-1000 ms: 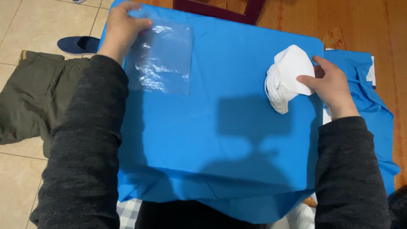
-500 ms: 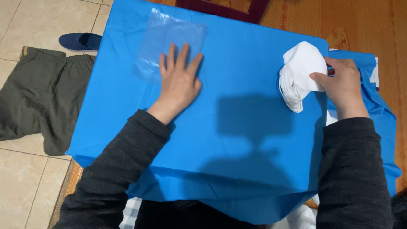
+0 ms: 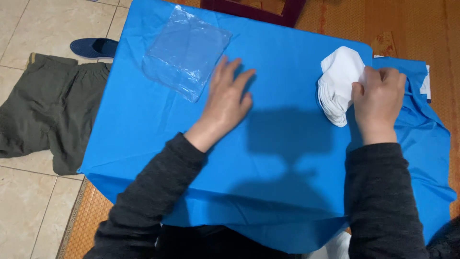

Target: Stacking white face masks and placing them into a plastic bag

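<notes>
A bright blue cloth [image 3: 268, 158] covers the table in the head view. My left hand [image 3: 227, 98] lies flat on it, palm down, fingers spread, just right of a clear plastic bag [image 3: 184, 50] at the far left, apart from it. My right hand [image 3: 379, 98] grips the right side of a stack of folded white cloths [image 3: 338, 79] near the table's far right edge. Dark grey sleeves cover both forearms.
Olive green trousers [image 3: 43, 108] lie on the tiled floor at left, with a dark blue shoe [image 3: 93, 47] beyond them. A dark red wooden frame [image 3: 254, 12] stands past the table. More blue fabric [image 3: 424, 139] hangs at the right over a woven mat [image 3: 433, 29].
My left hand let go of the clear plastic bag and slid right and nearer to me, now flat on the cloth. The right hand stays on the white stack.
</notes>
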